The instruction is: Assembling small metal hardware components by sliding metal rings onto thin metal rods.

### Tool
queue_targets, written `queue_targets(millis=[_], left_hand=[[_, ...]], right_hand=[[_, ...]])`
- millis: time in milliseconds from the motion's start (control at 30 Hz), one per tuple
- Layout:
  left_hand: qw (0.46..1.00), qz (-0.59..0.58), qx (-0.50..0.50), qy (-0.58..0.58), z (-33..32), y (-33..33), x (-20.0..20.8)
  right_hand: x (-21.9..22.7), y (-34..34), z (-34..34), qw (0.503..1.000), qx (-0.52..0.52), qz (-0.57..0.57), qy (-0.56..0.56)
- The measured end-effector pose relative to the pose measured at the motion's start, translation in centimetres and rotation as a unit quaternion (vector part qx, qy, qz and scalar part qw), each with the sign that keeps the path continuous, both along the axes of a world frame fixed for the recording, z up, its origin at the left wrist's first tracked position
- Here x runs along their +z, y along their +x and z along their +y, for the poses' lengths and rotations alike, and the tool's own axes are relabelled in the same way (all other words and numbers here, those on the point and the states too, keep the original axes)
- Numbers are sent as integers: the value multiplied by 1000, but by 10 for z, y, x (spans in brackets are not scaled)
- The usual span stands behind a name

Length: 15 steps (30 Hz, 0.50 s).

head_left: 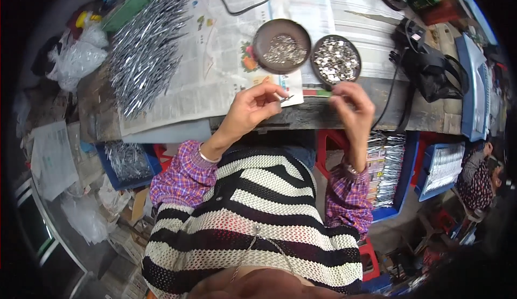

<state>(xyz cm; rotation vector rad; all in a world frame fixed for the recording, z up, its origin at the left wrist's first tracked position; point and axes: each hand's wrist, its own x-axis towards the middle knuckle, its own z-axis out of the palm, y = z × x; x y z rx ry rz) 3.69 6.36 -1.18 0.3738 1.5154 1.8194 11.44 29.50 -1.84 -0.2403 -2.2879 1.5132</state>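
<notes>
My left hand is over the front edge of the table, with thumb and forefinger pinched on a small thin metal piece that juts to the right. My right hand hovers just in front of the right-hand dish, its fingers curled together; whatever they hold, if anything, is too small to make out. That round dark dish is full of small shiny flat metal pieces. To its left, another round brown dish holds a heap of finer metal parts.
A large pile of slim metal rods lies on newspaper at the left. A black bag with straps sits at the right. Blue trays of metal rods flank me below the tabletop. A black cable loops at the back.
</notes>
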Motion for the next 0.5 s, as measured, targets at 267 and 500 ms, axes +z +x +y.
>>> queue_targets(millis=[267,500], left_hand=[[999,-21,-23,-19,2,9,4],[999,-15,-25,-31,4,14,3]], right_hand=[[-10,18,-62,902,39,-55,-427],[-14,20,-70,865,52,-51,-497]])
